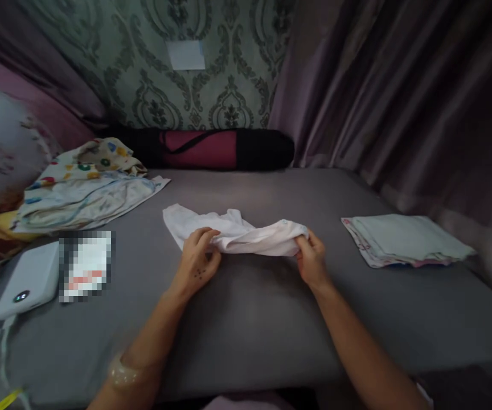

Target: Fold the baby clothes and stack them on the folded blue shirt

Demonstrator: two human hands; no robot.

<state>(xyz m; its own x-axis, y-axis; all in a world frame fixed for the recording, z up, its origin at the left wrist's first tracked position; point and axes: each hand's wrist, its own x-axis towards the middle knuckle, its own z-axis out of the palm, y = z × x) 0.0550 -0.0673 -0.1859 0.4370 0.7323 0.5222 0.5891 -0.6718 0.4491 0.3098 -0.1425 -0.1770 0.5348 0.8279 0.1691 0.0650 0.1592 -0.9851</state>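
Note:
A white garment [254, 239], with what look like small snaps near its right end, stretches between my two hands over the grey bed surface. My left hand [199, 259] pinches its near edge, thumb below and fingers on top. At the garment's right end, my right hand [312, 256] grips a corner between thumb and fingers. The far left part of the cloth lies loosely bunched on the surface. Its exact kind cannot be made out.
Folded cloths [408, 239] lie stacked at the right. Rumpled patterned clothes [87, 193] lie at the back left, above a white power bank [32, 279] with cables and a blurred packet [87, 267]. A black and red long bag [207, 149] rests along the wall.

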